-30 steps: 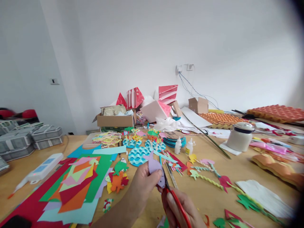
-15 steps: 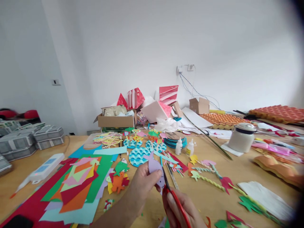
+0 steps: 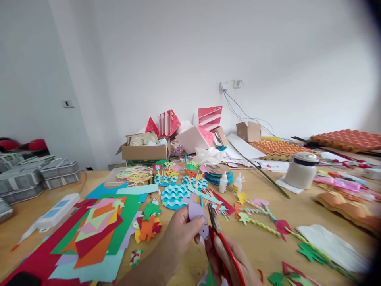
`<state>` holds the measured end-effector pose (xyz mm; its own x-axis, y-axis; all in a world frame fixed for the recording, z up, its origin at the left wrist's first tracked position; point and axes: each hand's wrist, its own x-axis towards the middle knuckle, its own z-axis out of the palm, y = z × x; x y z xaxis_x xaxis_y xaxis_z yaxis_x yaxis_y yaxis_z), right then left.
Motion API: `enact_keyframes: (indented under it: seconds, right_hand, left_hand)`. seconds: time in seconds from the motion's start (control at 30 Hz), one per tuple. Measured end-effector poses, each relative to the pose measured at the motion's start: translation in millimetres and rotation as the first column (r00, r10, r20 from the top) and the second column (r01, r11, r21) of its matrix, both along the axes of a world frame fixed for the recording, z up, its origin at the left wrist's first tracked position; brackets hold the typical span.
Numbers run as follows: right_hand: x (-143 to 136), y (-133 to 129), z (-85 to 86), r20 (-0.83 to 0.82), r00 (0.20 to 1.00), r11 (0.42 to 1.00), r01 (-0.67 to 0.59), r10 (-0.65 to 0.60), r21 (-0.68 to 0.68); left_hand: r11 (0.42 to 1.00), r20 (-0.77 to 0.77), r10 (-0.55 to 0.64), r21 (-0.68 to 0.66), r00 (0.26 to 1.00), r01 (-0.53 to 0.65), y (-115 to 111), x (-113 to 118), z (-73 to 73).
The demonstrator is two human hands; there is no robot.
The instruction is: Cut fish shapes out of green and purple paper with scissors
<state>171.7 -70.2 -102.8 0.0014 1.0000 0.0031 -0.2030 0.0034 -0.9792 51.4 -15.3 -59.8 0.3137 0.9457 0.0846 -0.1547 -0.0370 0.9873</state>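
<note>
A light purple paper fish (image 3: 196, 212) with a small drawn eye is pinched between the thumb and fingers of my left hand (image 3: 183, 230), tail pointing up. My right hand (image 3: 229, 258) is closed round the red handles of a pair of scissors (image 3: 224, 248). The dark blades point up, a little to the right of the fish and apart from it. Left of my hands lie orange, green and yellow paper animals (image 3: 148, 228). Just beyond the fish is a blue wavy paper disc (image 3: 175, 196).
Coloured paper sheets (image 3: 98, 226) and a glue gun (image 3: 56, 210) lie on the left. Two glue bottles (image 3: 223, 182) stand beyond my hands. A white jar (image 3: 301, 171) and twisted paper strands (image 3: 264, 227) are on the right. A cardboard box (image 3: 145, 152) stands at the back.
The scissors have moved right, away from the fish's edge, together with my right hand. The fish has shifted slightly right in my left hand's grip.
</note>
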Motion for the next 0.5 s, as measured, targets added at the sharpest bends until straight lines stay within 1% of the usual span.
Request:
enact_keyframes:
  seconds: [0.07,0.1,0.17,0.3,0.4,0.5]
  right_hand:
    - [1.4,5.7,-1.5,0.060,0.998,0.996,-0.025,0.020,0.087]
    - [1.6,9.0,-1.6,0.089,0.995,0.987,-0.058,0.045,0.148]
    - [0.9,14.9,-0.3,0.079,0.996,0.975,-0.051,0.035,0.215]
    - [-2.3,21.6,4.0,0.017,0.997,0.984,0.065,-0.069,0.165]
    - [-2.0,23.8,4.0,0.008,0.992,0.985,0.121,-0.123,0.125]
    - [1.4,26.1,1.3,0.007,0.985,0.978,0.167,-0.170,0.120]
  left_hand:
    - [1.000,-0.014,-0.004,0.012,1.000,0.004,0.6,1.2,-3.3]
    - [1.000,-0.025,-0.004,0.021,1.000,0.005,1.1,2.0,-5.1]
    - [0.999,-0.055,-0.014,0.030,0.998,0.015,2.3,3.9,-9.3]
    - [0.999,-0.112,-0.043,0.020,0.993,0.045,5.3,8.9,-19.4]
    - [1.000,-0.156,0.003,0.006,0.988,-0.002,8.0,11.0,-24.5]
    - [0.999,-0.161,0.031,-0.010,0.986,-0.033,11.2,10.0,-24.7]
